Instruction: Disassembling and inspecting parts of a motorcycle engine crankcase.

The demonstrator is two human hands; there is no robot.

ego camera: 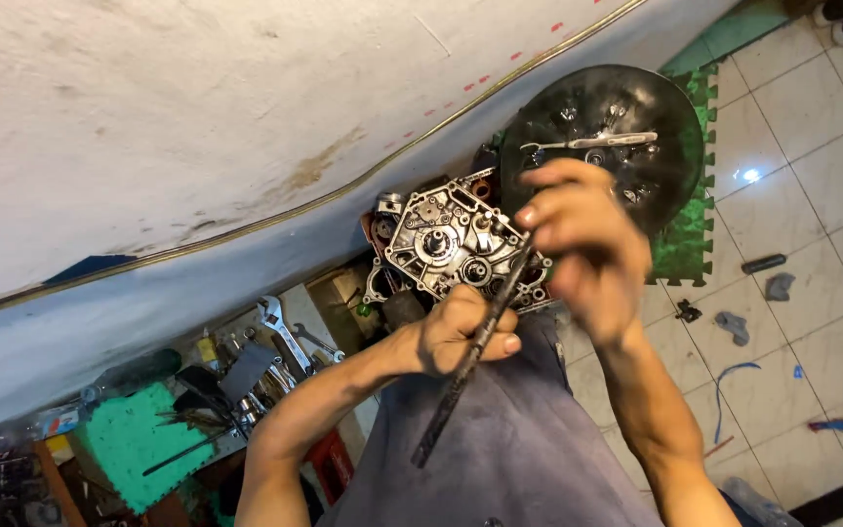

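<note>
Long dark rod (470,356) runs diagonal, lower centre up to mid-frame, tip at the engine case (451,244). Left hand (465,332) wrapped tight round the rod's middle, just below the case. Right hand (582,244) blurred, fingers curled at the rod's top end; nearer the tip. Black pan (539,146) w/ a wrench upper right. Tile floor (822,195) right; tools lower left.
</note>
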